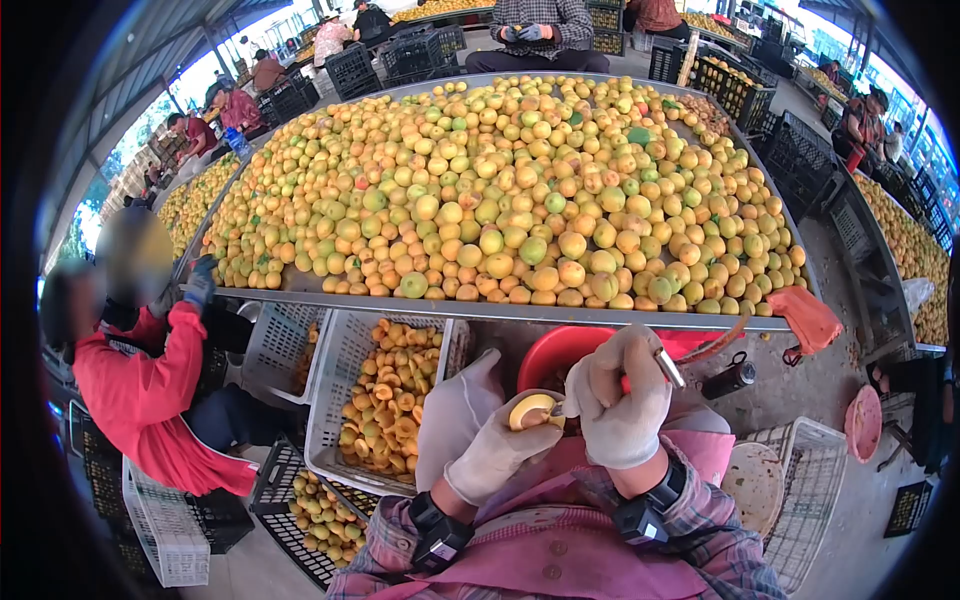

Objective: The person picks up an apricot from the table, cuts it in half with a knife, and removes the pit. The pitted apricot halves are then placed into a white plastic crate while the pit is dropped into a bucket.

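Observation:
Over my lap, my left hand (505, 450), in a pale glove, is closed round a cut apricot half (535, 411) with its inner side facing up. Close beside it on the right, my gloved right hand (622, 400) grips a small metal-ended tool (669, 368). The tool's tip by the fruit is too small to make out. Beyond both hands, a red basin (560, 350) sits partly hidden. To the left, a white crate (322, 400) holds many halved apricots (395, 390).
A large metal-edged table (480, 308) piled with whole apricots (470, 200) lies ahead. A red bag (805, 318) hangs at its right corner. A co-worker in red (140, 395) sits at left. A white crate (800, 500) and black bottle (730, 376) are at right.

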Demonstrator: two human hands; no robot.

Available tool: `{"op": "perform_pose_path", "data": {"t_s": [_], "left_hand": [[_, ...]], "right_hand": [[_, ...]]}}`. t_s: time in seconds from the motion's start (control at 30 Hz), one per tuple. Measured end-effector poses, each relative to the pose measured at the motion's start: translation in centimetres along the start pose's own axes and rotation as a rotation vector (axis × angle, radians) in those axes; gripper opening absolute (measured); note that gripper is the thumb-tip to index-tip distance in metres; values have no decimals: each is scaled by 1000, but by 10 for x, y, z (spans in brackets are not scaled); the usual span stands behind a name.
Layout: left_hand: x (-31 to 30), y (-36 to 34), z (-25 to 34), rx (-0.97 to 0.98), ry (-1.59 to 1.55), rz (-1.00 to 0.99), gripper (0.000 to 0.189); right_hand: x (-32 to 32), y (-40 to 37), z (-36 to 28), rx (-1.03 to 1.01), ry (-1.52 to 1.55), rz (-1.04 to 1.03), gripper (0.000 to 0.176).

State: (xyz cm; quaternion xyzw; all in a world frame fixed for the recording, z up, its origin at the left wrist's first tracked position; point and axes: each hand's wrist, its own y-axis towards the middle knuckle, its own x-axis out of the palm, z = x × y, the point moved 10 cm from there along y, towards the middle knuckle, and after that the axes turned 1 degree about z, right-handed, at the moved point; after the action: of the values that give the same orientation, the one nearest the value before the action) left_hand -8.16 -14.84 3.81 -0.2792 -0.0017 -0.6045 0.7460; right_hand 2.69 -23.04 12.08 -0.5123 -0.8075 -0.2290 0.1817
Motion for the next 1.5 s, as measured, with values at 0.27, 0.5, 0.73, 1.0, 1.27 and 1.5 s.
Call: {"op": "perform_pose_path", "data": {"t_s": [0.27,0.5,0.73,1.0,1.27,1.5], "left_hand": [[2,0,-2,19,58,-15,32],[-1,2,12,280,248,57,29],[-2,-2,17,202,467,52,32],[3,2,22,310,598,-34,29],[2,-3,-1,47,96,-36,40],[-6,10,-13,176,24,29,53]], "right_hand": [[26,-10,-10,-167,-308,-259,26],[21,-9,4,-100,-345,-267,25],[32,-2,19,109,-197,-369,36],[27,-3,32,320,269,-321,25],[25,-4,33,207,196,-379,21],[32,-1,41,273,166,-399,29]]}}
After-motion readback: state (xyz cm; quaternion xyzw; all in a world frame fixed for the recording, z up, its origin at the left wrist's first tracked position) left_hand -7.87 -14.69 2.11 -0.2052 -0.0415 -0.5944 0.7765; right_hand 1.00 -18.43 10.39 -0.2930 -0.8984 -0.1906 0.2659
